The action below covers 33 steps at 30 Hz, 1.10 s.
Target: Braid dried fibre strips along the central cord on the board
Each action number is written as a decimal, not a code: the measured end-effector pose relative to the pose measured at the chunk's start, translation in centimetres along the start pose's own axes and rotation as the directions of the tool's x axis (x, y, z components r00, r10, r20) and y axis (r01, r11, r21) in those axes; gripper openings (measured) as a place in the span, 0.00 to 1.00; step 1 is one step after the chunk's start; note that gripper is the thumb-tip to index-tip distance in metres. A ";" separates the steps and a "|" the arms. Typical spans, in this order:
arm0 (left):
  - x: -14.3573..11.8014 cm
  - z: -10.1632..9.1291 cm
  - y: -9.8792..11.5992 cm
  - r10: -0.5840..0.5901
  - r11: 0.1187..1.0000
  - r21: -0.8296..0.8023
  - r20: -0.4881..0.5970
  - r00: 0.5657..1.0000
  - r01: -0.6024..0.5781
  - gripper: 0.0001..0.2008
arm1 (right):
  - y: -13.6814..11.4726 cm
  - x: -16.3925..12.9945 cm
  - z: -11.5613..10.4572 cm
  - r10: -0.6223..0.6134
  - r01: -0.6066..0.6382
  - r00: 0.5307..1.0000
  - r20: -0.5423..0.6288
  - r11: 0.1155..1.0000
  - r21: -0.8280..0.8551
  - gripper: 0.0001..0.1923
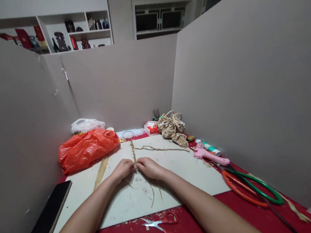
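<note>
now both forearms reach straight out over the white board [192, 178]. left hand [124, 169] and right hand [148, 167] meet knuckle to knuckle, fingers curled, pinching a straw strand [133, 151].

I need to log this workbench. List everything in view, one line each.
straw braid: one, tan, upright on the white board, pinched by both hands
straw strands: several, tan, loose on the board
white board: one, on the red table
orange plastic bag: one, back left
white plastic bag: one, behind the orange bag
phone: one, black, left edge
scissors: one pair, red-handled, near edge
woven straw sandals: a heap, tan, back right
glue gun: one, pink, right
hoops: two, orange and green, right
left hand: on the braid
right hand: on the braid
</note>
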<state>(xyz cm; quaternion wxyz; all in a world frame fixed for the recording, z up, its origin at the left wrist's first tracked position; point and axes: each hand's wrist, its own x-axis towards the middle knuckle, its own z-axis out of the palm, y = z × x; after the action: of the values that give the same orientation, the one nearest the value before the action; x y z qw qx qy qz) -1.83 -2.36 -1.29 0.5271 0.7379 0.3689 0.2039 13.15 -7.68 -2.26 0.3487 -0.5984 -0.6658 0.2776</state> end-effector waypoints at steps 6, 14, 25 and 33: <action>-0.2 0.2 0.5 -0.081 0.989 -0.121 0.068 0.994 0.089 0.12 | -0.3 -0.6 0.0 -0.038 0.034 0.999 -0.013 0.967 -0.252 0.13; 0.0 0.5 0.3 -0.100 0.991 -0.092 -0.009 0.995 0.099 0.11 | 0.0 -0.7 -1.1 0.014 -0.024 0.999 -0.048 0.977 -0.211 0.11; -0.2 0.7 0.2 -0.082 0.960 -0.268 -0.007 0.997 0.077 0.13 | -2.1 -2.1 1.5 0.063 -0.062 0.998 -0.004 0.981 -0.185 0.12; -0.7 0.3 0.8 -0.107 0.902 -0.415 0.065 0.992 0.124 0.07 | -3.6 -4.0 0.3 -0.068 0.086 0.887 0.457 0.996 -0.018 0.14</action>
<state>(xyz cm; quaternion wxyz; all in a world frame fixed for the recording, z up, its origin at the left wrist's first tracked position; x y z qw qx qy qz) -1.80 -3.25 -0.59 0.6911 0.5890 0.3490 0.2317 10.87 -12.12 -0.16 0.1823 -0.4962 -0.7572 0.3838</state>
